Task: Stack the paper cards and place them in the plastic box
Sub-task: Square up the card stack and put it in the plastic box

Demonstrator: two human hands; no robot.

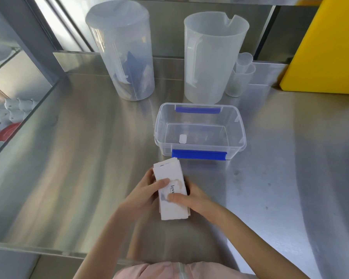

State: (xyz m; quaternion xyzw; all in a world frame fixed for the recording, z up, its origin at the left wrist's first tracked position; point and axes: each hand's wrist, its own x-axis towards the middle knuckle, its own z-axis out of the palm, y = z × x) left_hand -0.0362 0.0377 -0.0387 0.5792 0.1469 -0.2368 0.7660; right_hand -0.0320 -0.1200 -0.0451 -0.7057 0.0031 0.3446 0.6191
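Steel covers the whole worktop (89,158), smooth and shiny, with two large plastic jugs (212,57) at the back. Just in front of them the clear plastic box (242,135) stands open, with nothing in it except a small white label on the bottom. Near its blue clip, the paper cards (170,179) are gathered in one stack, lifted a little. The left hand (143,193) and the right hand (191,199) grasp the stack from both sides, thumbs on top. The edges are not quite even — if the grip loosens, cards may slide out and scatter on the slippery steel, or catch on the box rim.
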